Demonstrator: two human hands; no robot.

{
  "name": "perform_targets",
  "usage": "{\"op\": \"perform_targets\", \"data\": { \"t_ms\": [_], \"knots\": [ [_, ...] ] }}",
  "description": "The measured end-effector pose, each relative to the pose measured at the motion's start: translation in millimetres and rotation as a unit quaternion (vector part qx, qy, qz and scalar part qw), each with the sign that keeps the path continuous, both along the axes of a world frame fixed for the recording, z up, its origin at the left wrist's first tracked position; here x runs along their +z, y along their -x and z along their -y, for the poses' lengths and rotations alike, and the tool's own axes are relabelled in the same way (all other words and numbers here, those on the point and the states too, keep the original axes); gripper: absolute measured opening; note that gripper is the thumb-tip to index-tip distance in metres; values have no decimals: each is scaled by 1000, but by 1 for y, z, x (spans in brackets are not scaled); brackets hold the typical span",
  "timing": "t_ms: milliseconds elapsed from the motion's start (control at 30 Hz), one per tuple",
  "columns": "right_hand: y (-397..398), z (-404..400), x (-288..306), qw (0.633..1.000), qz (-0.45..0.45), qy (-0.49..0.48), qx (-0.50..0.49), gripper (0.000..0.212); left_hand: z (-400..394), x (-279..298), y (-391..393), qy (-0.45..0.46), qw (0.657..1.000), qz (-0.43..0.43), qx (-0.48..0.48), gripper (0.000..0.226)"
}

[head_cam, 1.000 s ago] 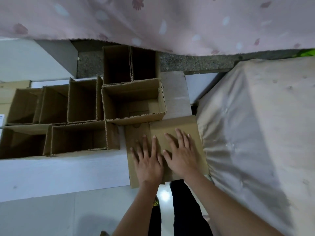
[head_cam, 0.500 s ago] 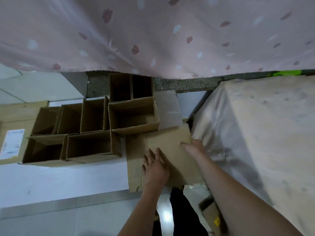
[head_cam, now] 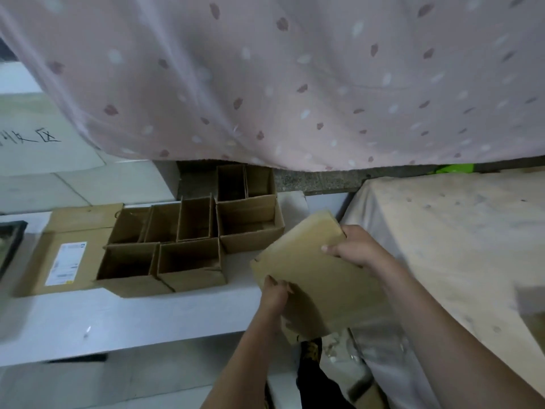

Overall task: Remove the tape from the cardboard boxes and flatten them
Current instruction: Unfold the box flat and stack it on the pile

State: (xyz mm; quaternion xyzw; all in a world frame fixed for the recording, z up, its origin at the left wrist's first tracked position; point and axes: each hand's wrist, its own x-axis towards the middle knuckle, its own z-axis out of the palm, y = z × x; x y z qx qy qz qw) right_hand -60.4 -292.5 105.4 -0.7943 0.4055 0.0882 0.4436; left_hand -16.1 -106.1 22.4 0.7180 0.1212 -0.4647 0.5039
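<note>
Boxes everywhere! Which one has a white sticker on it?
The flat cardboard box lying farthest left on the white ledge carries a white label. The open boxes beside it stand upright and show no label.

I see handwritten characters on white sheet [head_cam: 32,137] far left, last one looks like "区"; white shipping label [head_cam: 66,263] on flat carton [head_cam: 73,231], print too small for me.

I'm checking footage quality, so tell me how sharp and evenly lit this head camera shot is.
Head view: dim, flat indoor light with no hard glare; wide-angle bending curves the pink curtain; the flattened cardboard, left hand and right hand look soft with motion blur; the open boxes are clearer, their insides shadowed.
</note>
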Motion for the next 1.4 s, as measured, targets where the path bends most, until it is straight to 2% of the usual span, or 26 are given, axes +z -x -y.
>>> {"op": "perform_targets", "data": {
  "t_ms": [100,233,333,467,600,700,800,933,1100,1133,1200,1300,1333,1400],
  "knots": [
    [-12,-8,61,998,13,51,20,23,-6,32,-5,44,999,-31,4,45],
    [-26,-16,121,992,87,87,-14,34,-13,72,-19,93,994,-52,28,51],
    [-34,-22,148,982,155,91,-64,32,-13,97,-26,129,988,-40,79,58],
    [-42,-38,148,953,261,29,-154,28,-9,121,-34,164,972,-49,160,75],
    [-49,-56,126,902,339,-99,-247,18,-14,133,-52,252,930,-95,248,54],
    [-46,-64,111,865,358,-193,-295,20,-27,133,-63,272,901,-109,320,50],
    [-40,-74,97,827,377,-244,-338,17,-33,134,-62,333,885,-128,299,39],
    [-36,-86,76,784,377,-321,-374,28,-30,127,-50,338,896,-42,285,40],
    [-34,-51,68,796,348,-383,-313,28,-43,128,-56,251,915,50,312,39],
    [-34,-36,68,812,345,-368,-293,23,-47,129,-60,232,918,74,313,38],
    [-34,-8,69,869,320,-314,-207,17,-57,134,-63,202,923,110,309,40],
    [-42,10,73,939,257,-228,-33,27,-67,134,-60,190,932,129,280,49],
    [-46,11,77,956,228,-184,22,29,-68,134,-57,186,936,136,265,51],
    [-55,8,82,967,183,-149,92,29,-69,135,-49,177,943,144,244,50]
  ]
}}
